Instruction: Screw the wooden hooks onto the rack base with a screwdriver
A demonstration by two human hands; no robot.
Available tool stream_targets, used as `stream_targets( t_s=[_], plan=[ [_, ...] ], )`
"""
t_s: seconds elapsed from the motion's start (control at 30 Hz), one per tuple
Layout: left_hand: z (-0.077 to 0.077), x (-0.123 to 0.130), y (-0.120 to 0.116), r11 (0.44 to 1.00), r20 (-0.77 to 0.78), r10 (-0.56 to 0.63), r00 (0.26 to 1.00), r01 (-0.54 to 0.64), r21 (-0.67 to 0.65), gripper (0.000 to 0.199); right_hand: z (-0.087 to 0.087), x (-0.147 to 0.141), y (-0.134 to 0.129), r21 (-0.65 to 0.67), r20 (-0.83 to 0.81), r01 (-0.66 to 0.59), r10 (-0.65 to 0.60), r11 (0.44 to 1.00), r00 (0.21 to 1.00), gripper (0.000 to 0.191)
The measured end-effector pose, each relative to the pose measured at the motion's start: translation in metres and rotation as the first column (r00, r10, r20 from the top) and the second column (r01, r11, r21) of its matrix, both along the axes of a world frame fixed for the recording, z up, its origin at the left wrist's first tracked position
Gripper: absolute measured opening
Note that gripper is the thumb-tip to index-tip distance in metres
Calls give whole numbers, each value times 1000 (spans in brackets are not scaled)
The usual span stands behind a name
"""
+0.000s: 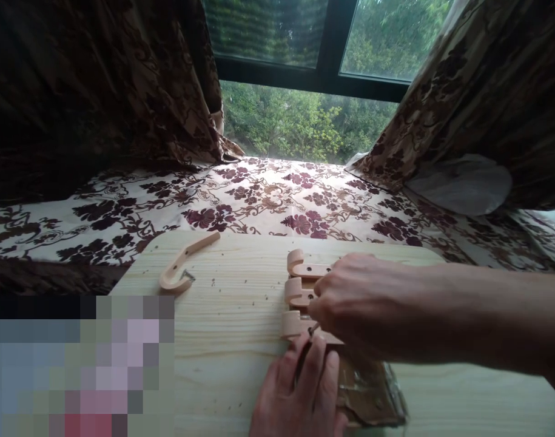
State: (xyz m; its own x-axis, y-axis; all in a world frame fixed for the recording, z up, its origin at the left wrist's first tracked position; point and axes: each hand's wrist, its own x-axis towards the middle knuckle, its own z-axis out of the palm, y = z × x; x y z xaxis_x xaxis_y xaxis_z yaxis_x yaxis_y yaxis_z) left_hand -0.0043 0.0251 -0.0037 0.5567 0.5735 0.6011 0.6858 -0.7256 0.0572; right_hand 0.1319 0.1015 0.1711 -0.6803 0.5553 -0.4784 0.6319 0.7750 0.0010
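Note:
Three curved wooden hooks lie side by side on a brown board: a far hook [295, 262], a middle hook [293, 292] and a near hook [290, 325]. My left hand [298, 388] presses its fingertips on the near hook, close to a dark screw [310, 331]. Coming in from the right, my right hand [345, 297] is closed above the hooks' straight ends. A thin piece shows between it and the screw, but what the fist holds is hidden. The brown board [372, 394], with clear wrapping along its edge, extends under both hands.
A loose wooden hook [170, 276] lies at the left of the pale wooden tabletop [227, 328], with screws [188, 276] at its curved end. Small dark specks dot the wood. Behind are a floral cloth [268, 194], curtains and a window. The lower left corner is blurred out.

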Motion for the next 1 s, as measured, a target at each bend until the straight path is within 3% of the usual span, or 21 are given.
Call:
stream_targets(
  t_s=[0.1, 0.17, 0.3, 0.4, 0.47, 0.57, 0.63, 0.73, 0.8, 0.87, 0.93, 1.0],
  plan=[
    [-1, -1, 1, 1000, 22, -15, 1000, 15, 18, 38, 6, -2, 5, -9, -15, 162, -162, 987, 987, 18],
    [-2, -2, 0, 1000, 21, -18, 1000, 18, 8, 38, 9, -4, 2, 13, 20, 169, -170, 985, 985, 17],
    [4, 0, -3, 996, -3, -3, 1000, 3, -88, 35, 5, -8, -14, 139, 42, -31, 26, 990, 999, 9],
    [13, 2, -6, 976, -51, 43, 998, -53, -209, 33, -6, -8, -26, 347, 12, -199, 208, 916, 978, 22],
    [16, 3, -7, 969, -98, 46, 994, -68, -239, 32, -14, -8, -28, 357, 78, -285, 276, 890, 958, 27],
    [14, 0, -6, 977, -139, 6, 990, -35, -209, 35, -19, -7, -23, 310, 95, -323, 309, 894, 946, 30],
    [9, -3, -4, 986, -150, -22, 988, -3, -166, 43, -18, -6, -17, 281, 27, -264, 268, 923, 963, 29],
    [5, -8, 0, 996, -151, -59, 987, 48, -76, 47, -10, -3, -8, 169, -1, -41, 41, 985, 999, 21],
    [6, -8, 2, 997, -131, -75, 989, 73, -19, 41, -5, -2, -4, 122, 36, 157, -163, 980, 986, 17],
    [9, -8, 4, 996, -103, -80, 991, 83, 20, 38, 1, -1, -2, 108, 52, 274, -281, 956, 958, 19],
    [12, -6, 5, 996, -82, -79, 993, 83, 42, 37, 5, -1, -3, 112, 81, 293, -303, 949, 950, 20],
    [15, -5, 4, 996, -84, -79, 993, 82, 30, 37, 6, -1, -7, 125, 94, 216, -228, 968, 969, 11]
  ],
)
